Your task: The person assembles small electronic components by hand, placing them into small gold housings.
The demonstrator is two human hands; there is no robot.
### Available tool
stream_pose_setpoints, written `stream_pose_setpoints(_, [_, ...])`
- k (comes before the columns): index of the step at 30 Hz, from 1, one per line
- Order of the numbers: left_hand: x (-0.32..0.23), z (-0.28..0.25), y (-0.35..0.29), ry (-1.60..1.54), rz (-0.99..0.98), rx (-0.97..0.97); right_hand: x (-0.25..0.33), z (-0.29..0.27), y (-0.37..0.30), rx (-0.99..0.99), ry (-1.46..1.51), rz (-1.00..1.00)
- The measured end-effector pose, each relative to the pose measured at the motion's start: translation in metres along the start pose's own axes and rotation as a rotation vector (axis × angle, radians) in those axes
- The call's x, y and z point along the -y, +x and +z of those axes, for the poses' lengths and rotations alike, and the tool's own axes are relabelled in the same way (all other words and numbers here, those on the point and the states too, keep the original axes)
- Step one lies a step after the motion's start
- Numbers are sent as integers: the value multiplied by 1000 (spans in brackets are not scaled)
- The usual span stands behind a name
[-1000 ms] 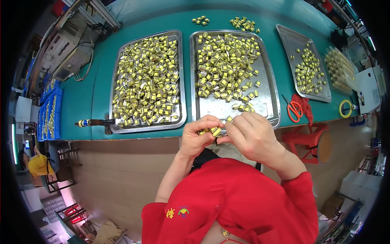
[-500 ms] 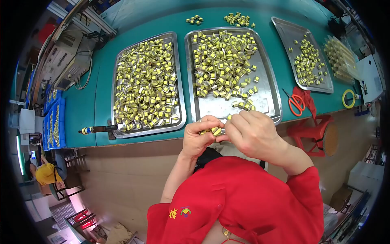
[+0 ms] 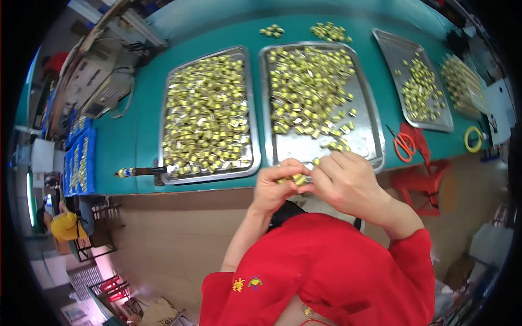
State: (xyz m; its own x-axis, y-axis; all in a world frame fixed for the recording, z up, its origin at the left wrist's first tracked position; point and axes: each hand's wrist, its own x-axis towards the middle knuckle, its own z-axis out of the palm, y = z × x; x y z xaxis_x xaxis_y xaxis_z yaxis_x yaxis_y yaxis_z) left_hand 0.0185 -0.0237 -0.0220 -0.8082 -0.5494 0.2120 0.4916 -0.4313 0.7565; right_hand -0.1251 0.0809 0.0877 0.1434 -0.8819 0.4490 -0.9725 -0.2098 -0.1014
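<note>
My left hand [image 3: 275,188] is closed, holding a few small yellow-taped transformers [image 3: 299,179] between thumb and fingers. Right beside it, my right hand [image 3: 346,182] has its fingers curled and pressed together, meeting the left fingertips. What it grips is hidden by its own fingers. One more transformer [image 3: 316,161] shows at the edge of its knuckles. Both hands are over the table's front edge, by the near rim of the middle metal tray [image 3: 363,142], which holds a heap of these parts.
Left of it, another metal tray [image 3: 255,136] is full of the same parts. A third tray [image 3: 385,51] stands at the far right, near orange-handled scissors [image 3: 404,146] and a yellow tape roll [image 3: 473,139]. Blue bins [image 3: 89,163] and a red stool [image 3: 421,190] flank the green table.
The whole view has shifted slightly to the right and down. Against the trays, both hands stay nearly in place, fingers still together around the small parts.
</note>
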Motion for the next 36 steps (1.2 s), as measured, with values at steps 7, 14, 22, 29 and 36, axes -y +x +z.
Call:
stream_pose_setpoints(7, [-25, 1, 11, 46, -217, -280, -3, -9, -3, -6, 89, 81])
stream_pose_setpoints(14, [-109, -72, 92, 1245, 348, -553, -13, 14, -24, -93, 176, 366])
stream_pose_setpoints(22, [-126, -99, 129, 2003, 234, -83, -22, 33, -47, 14, 207, 501])
stream_pose_setpoints(29, [-121, -76, 94, 1723, 561, -332, -21, 37, -52, 104, 279, 547])
stream_pose_setpoints(36, [-60, -8, 0, 1087, 178, -382, -18, 61, -41, 220, 149, 481])
